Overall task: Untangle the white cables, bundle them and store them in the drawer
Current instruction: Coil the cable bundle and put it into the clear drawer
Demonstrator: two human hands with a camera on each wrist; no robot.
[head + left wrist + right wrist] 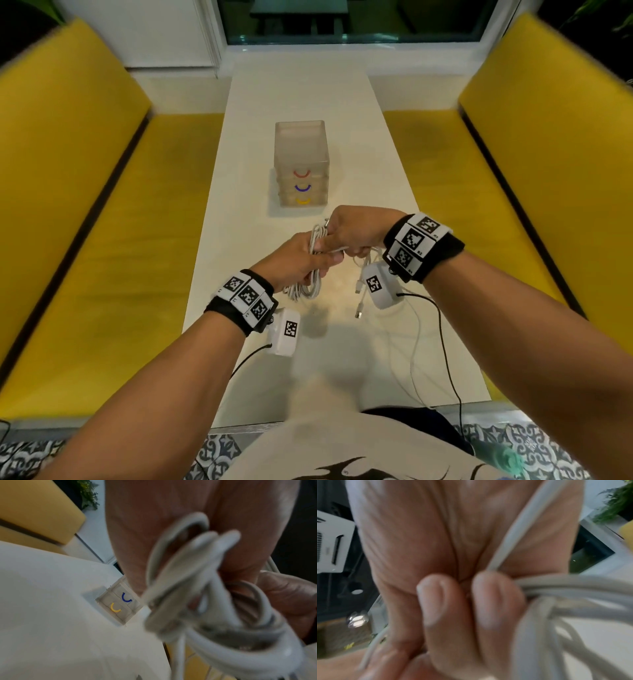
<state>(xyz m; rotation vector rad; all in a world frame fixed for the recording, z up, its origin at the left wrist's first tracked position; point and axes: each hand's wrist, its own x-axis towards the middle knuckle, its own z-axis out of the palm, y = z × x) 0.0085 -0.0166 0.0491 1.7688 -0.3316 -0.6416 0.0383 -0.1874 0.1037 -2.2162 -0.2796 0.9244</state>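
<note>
My left hand (310,258) grips a coiled bundle of white cable (313,274) above the white table (301,102); its loops hang below the fist and fill the left wrist view (197,588). My right hand (352,233) is curled round white cable strands (565,586) right beside the left hand, and a single strand (510,534) crosses its palm. Loose cable ends with plugs (359,301) dangle under the right wrist. The translucent drawer unit (301,161) stands just beyond the hands, its red, blue and yellow handled drawers closed.
Yellow benches flank the narrow table on the left (102,240) and right (513,205). A window (342,20) lies at the far end. Black sensor wires (445,342) trail from both wrists toward my body.
</note>
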